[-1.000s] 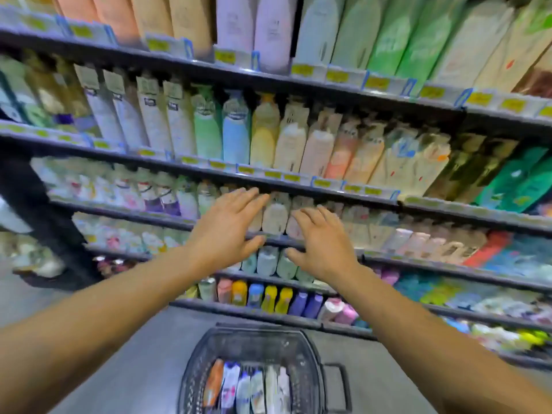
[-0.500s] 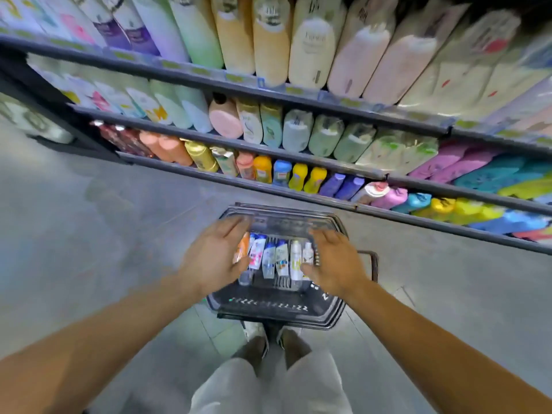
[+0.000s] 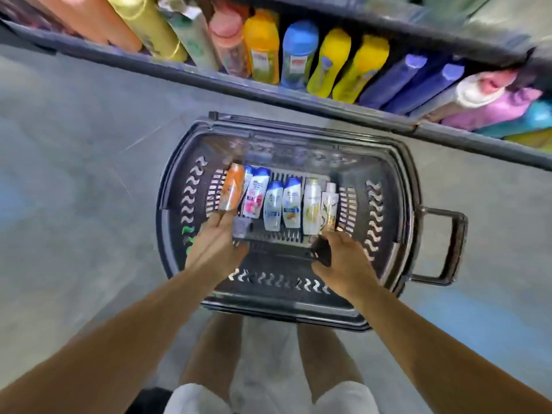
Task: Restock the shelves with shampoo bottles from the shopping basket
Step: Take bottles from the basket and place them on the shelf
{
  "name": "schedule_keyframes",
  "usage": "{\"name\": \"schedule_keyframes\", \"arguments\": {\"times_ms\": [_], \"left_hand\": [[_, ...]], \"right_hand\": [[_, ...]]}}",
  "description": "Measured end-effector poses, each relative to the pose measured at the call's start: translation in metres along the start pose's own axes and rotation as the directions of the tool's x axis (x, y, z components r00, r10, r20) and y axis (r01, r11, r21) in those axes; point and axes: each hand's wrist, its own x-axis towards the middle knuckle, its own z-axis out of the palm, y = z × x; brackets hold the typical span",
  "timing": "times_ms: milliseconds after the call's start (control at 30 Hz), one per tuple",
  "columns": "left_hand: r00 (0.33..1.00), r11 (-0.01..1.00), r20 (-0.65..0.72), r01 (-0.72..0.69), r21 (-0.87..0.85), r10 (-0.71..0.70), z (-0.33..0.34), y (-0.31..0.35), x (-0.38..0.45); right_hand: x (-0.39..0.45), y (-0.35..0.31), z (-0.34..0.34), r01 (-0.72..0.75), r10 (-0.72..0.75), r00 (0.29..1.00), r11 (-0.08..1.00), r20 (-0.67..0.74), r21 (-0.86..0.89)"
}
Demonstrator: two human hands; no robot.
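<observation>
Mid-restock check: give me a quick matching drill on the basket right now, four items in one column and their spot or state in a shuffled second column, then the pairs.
Items:
1. orange bottle
2. pale yellow bottle
3. blue-capped bottle
4. basket handle

Places or states:
A. stands on the bottom shelf
B. sticks out from the right side of the shopping basket
C. leftmost in the basket row, at the left hand fingertips
D. second from the right in the basket row, near the right hand

Pairs: 1-C, 2-D, 3-A, 4-B
</observation>
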Motion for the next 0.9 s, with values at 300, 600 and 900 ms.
{"name": "schedule_keyframes", "arguments": {"times_ms": [300,600,900], "left_hand": [[0.995,0.988,-0.010,0.101,-0.116,-0.103,0.104,-0.059,0.130],[0.969,0.976,-0.146,0.208,0.065,-0.197,0.169,-0.087,0.206],[0.940,0.937,-0.159,0.260,-0.233,-0.300,0.173,-0.086,0.225]], "right_hand": [[0.120,0.025,0.108,0.019,-0.019,0.999,1.000,0.026,0.008],[0.201,0.020,0.149,0.079,-0.077,0.997,0.994,-0.026,0.081],[0.219,0.037,0.151,0.048,-0.043,0.995,0.998,-0.095,0.052]]}}
